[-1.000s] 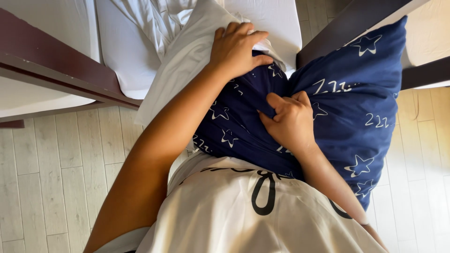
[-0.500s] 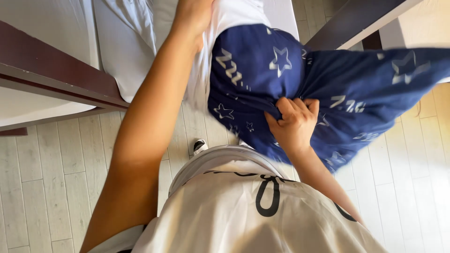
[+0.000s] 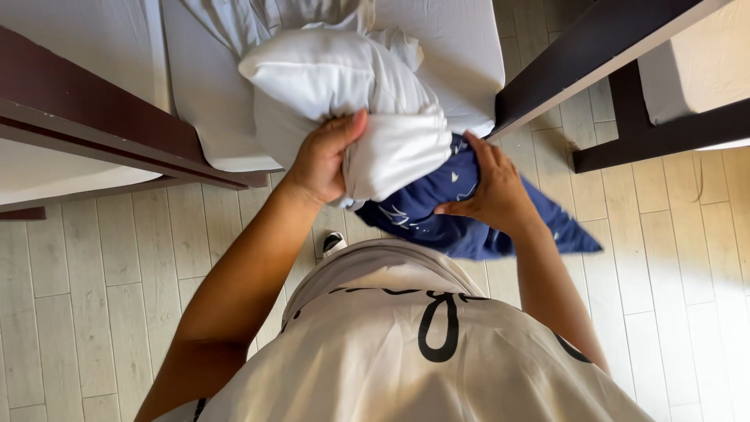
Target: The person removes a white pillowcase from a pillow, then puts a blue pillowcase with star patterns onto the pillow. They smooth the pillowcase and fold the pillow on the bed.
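Since a moment ago the white pillow (image 3: pixel 344 86) has come almost wholly out of the dark blue star-print pillowcase (image 3: pixel 461 215), so the left hand (image 3: pixel 324 160) now clamps its lower end above the bed (image 3: pixel 461 47) while the right hand (image 3: pixel 492 187) grips the bunched, nearly emptied case just beside it.

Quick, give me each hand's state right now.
Left hand: closed, gripping the white pillow.
Right hand: closed on the blue pillowcase.
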